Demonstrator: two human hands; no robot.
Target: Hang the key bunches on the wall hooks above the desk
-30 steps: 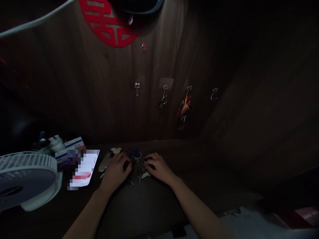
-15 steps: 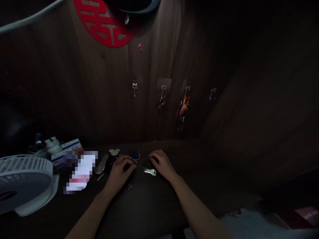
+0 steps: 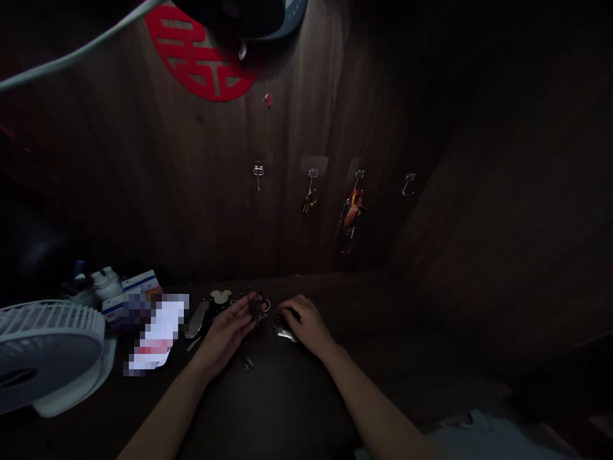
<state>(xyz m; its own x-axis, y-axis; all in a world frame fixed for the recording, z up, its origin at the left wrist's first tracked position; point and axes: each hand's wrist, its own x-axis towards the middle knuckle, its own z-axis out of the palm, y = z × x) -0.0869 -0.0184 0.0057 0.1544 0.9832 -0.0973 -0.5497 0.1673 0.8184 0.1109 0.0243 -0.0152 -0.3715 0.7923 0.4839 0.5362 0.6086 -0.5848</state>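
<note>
My left hand (image 3: pixel 228 331) is turned partly palm-up at the dark desk, its fingers around a small bunch of keys (image 3: pixel 257 309). Just right of it, my right hand (image 3: pixel 302 321) has its thumb and fingers curled together at a second set of keys, from which a silver key (image 3: pixel 286 335) shows below the fingers. Behind and left of my left hand lie more key things: a pale mouse-head-shaped tag (image 3: pixel 221 297) and a grey oval fob (image 3: pixel 196 321). Two tiny metal pieces (image 3: pixel 248 363) lie nearer me.
Metal hooks run along the wooden back panel; one holds a key ring (image 3: pixel 310 203), another a colourful bunch (image 3: pixel 353 214). At left stand a white fan (image 3: pixel 52 348), small bottles (image 3: pixel 105 282) and a box (image 3: pixel 138 281), beside a blurred white packet (image 3: pixel 160 329).
My left hand has turned palm upward and now has keys in its fingers. My right hand has moved slightly left and down onto the silver key's bunch. The view has tilted a little.
</note>
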